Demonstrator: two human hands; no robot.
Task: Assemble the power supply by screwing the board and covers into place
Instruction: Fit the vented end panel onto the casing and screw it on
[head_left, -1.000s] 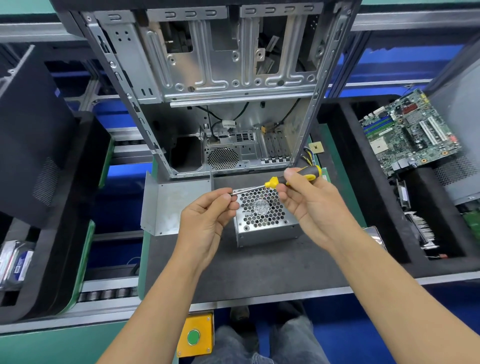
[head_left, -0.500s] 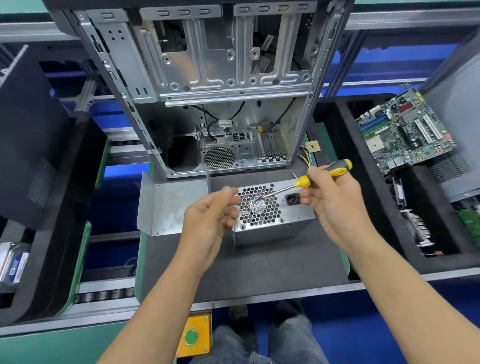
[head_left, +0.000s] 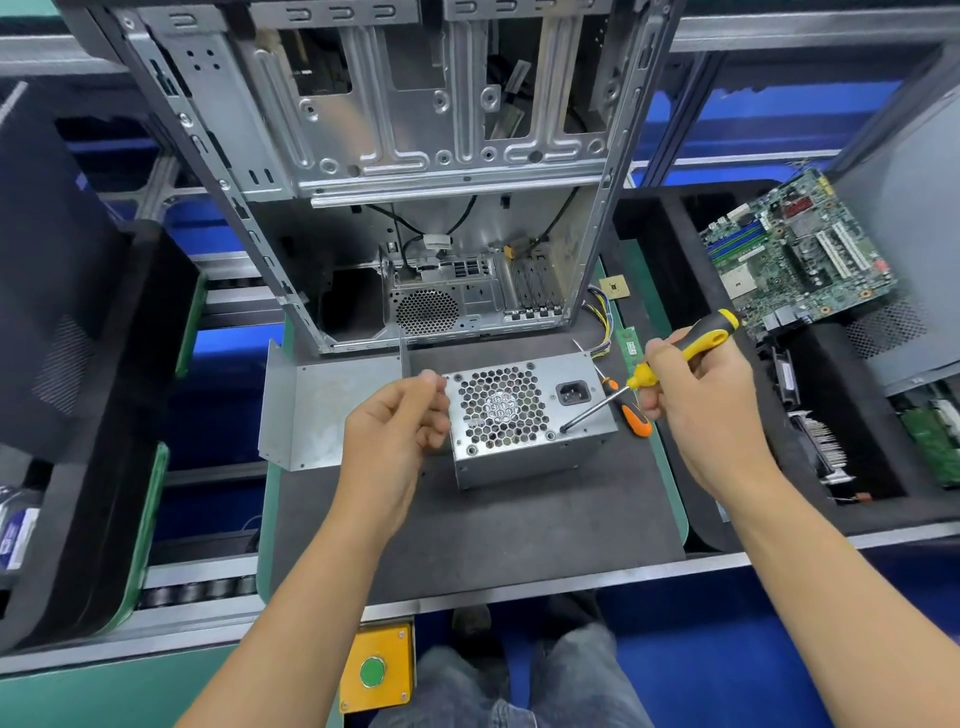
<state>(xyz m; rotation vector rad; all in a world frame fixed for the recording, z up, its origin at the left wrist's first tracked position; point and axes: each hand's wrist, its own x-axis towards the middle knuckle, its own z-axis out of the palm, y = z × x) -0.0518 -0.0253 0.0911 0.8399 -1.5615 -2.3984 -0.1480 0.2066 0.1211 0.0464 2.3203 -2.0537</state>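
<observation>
Nearest the person, below the power supply (head_left: 524, 415) and under the bench edge, a yellow box with a green button (head_left: 375, 669) hangs by their knees. The power supply itself, a bare metal box, stands on the dark mat (head_left: 467, 535), its honeycomb fan grille (head_left: 498, 405) and black mains socket (head_left: 573, 392) facing up.

The left hand (head_left: 395, 441) sits against the supply's left edge, fingers curled in with the tips pressed together near the top corner; whether it pinches a screw I cannot tell. The right hand (head_left: 696, 410), just right of the supply, grips a yellow-and-black screwdriver (head_left: 670, 361) by the handle, the shaft slanting down so its tip meets the face below the socket, near the front right corner.

Between the supply and that hand an orange-handled screwdriver (head_left: 626, 408) lies on the mat. A loose bent metal cover (head_left: 322, 410) rests just left of the supply, partly behind the left hand. A bundle of coloured wires (head_left: 600, 325) trails from the supply's far right corner.

Behind the supply an open computer case (head_left: 415, 156) stands, its round vent and rear slots facing the person. Well to the right of the supply, a green motherboard (head_left: 795, 254) leans in a black foam tray (head_left: 670, 249).
</observation>
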